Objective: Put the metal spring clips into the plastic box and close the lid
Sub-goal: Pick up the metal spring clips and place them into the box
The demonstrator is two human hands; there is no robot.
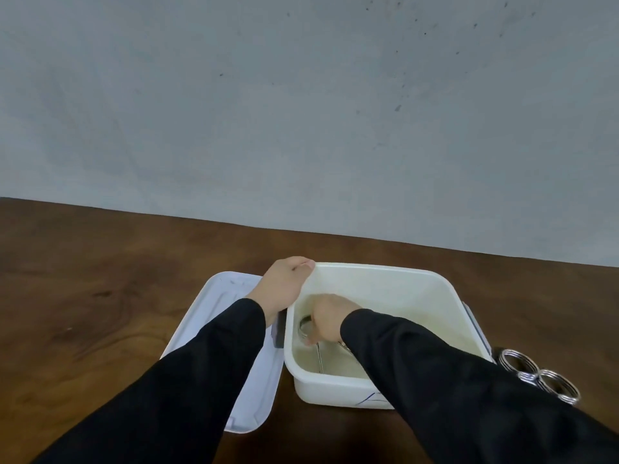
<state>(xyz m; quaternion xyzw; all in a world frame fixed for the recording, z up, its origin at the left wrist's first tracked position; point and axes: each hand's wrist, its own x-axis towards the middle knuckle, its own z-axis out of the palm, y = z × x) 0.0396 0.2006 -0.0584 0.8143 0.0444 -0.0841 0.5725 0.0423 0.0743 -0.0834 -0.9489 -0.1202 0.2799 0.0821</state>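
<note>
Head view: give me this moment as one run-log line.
left hand: grips box rim | right hand: inside box, on spring clip | lid: off, left of box | more clips: on table, right

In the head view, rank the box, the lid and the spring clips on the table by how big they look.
1. Box and lid: alike in footprint; sleeves cover part of each, so I won't rank them.
2. Spring clips right of the box: far smaller, though partly hidden by the right sleeve.
</note>
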